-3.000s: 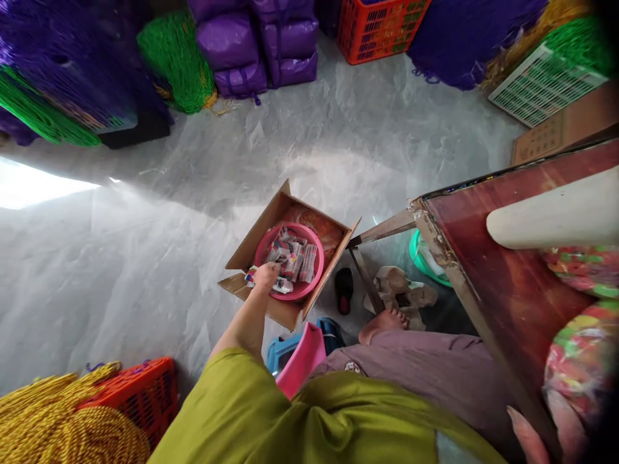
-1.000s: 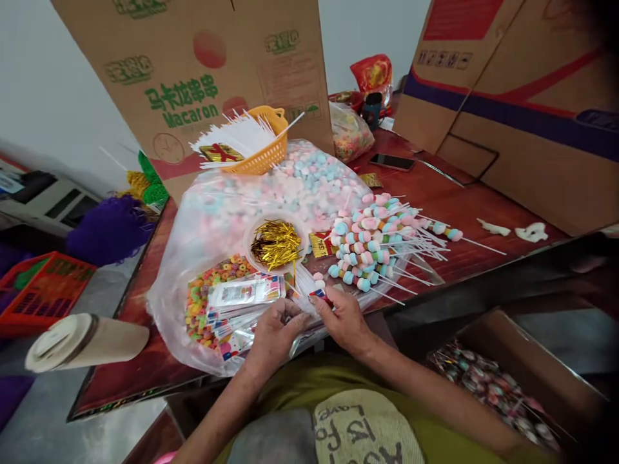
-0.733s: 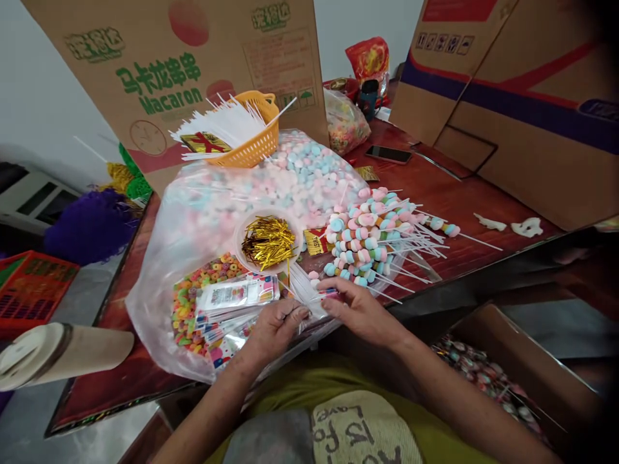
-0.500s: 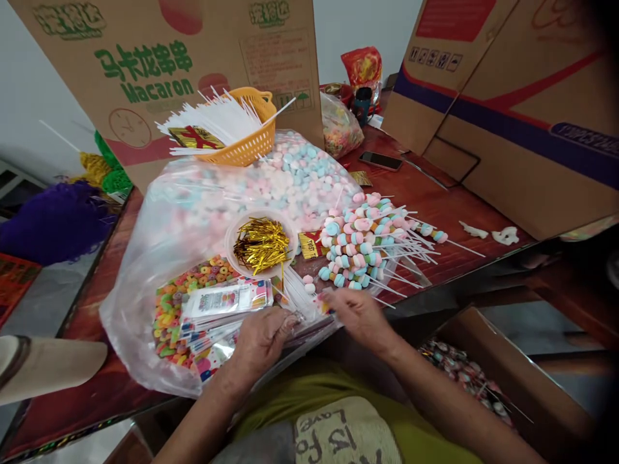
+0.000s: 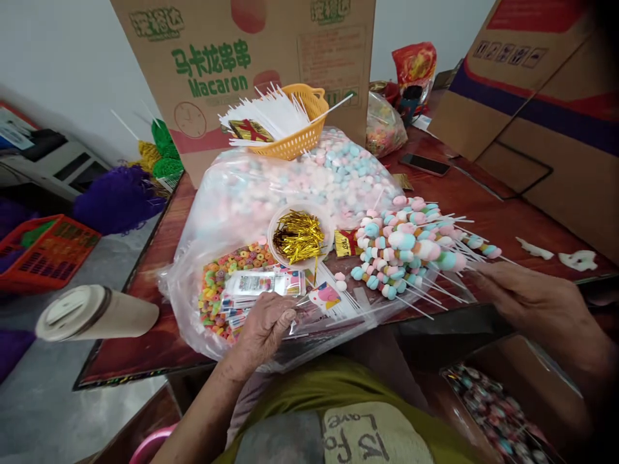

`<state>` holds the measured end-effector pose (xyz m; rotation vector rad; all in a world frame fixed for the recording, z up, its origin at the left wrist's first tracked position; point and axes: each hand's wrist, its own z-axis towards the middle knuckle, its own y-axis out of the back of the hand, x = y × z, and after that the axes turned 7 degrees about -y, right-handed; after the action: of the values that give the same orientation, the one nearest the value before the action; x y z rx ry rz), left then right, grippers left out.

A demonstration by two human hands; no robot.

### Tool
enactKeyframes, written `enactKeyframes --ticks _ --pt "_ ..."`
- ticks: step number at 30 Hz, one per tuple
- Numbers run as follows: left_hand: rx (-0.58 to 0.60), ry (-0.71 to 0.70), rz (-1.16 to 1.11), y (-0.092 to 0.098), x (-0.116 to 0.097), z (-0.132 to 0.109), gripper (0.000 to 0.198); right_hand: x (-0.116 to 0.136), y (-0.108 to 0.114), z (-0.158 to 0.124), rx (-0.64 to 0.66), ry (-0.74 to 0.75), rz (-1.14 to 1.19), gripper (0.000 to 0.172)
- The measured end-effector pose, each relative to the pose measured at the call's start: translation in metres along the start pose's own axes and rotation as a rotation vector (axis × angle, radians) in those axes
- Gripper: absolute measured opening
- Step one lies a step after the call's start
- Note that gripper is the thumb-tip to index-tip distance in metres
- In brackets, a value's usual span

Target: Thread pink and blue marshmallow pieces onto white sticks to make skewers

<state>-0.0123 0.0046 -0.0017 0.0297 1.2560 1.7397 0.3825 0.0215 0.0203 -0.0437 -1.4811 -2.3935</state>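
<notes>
My left hand (image 5: 265, 325) pinches a small clear plastic bag (image 5: 325, 298) with a colourful printed end, low over the front of the table. In my right hand (image 5: 546, 309), slightly blurred, is the stick end of a marshmallow skewer (image 5: 428, 251), raised over the pile of marshmallow skewers (image 5: 382, 258). Pink, white and blue marshmallows are threaded on it. Flat printed bags (image 5: 256, 283) lie by my left hand, over colourful cereal rings (image 5: 217, 277). Gold twist ties (image 5: 300, 235) fill a round plastic tub (image 5: 330, 241). White sticks (image 5: 345, 303) lie beside the held bag.
A large clear bag of marshmallows (image 5: 251, 193) spreads across the table. Behind it stands a yellow basket (image 5: 290, 147) of white sticks and a tall carton (image 5: 203, 116). A lidded cup (image 5: 111, 312) is at left. Below right sits an open box (image 5: 527, 361) of wrapped skewers.
My right hand has moved right from the front of the table and now holds a lifted marshmallow skewer. My left hand now shows the printed bag held out. The view has swung left.
</notes>
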Motion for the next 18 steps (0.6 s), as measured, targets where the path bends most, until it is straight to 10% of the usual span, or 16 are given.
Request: enactKeyframes --ticks 7,18 --pt "0.052 0.003 0.052 0.013 -0.005 0.006 0.036 0.063 -0.006 0.004 -0.125 0.408 0.137 0.031" --pt "0.208 0.030 0.134 0.017 0.002 0.007 0.039 0.052 -0.002 -0.002 -0.145 0.490 0.055 0.052"
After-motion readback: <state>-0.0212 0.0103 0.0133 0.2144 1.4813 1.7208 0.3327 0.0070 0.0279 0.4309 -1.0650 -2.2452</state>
